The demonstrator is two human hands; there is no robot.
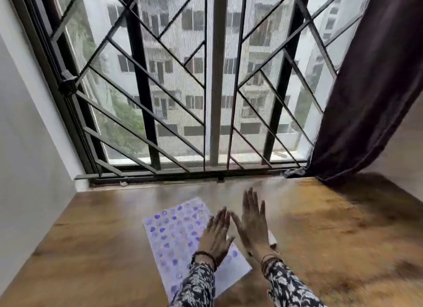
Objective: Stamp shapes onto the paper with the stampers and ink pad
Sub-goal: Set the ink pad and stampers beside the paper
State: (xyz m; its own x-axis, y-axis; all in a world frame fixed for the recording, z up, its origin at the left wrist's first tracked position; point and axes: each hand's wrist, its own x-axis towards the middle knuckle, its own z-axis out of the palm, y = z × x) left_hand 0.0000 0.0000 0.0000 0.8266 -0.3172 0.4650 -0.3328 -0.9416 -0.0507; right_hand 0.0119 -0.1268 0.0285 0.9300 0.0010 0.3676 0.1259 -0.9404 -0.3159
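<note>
Paper [180, 233], its sheet crowded with rows of purple and blue stamped shapes, lies tilted on a wooden tabletop [320, 226], close to the near edge and left of the middle. Its far corner points toward a barred window [183, 77] that runs along the far edge.

Two bare hands hover flat, palms down and holding nothing. The left hand [216, 234] is spread over the paper's right side, fingers extended and slightly apart. The right hand [253, 224] is just beside it, over the paper's right edge, fingers straight and loosely apart, reaching a little farther toward the window. The thumb tips of the two hands nearly meet; whether they touch cannot be told through the motion blur. Both wrists carry dark bracelets [204, 257], and both arms wear dark sleeves [290, 286] with a white floral print.

A small pale object [273, 241] with a reddish tip shows partly from under the right hand, beside the paper's right edge; it is too hidden and blurred to identify.

A dark purple curtain [370, 89] hangs over the tabletop's far right corner. Pale apartment blocks show through the window's mesh, and a plain white wall [25, 135] borders the left edge.
</note>
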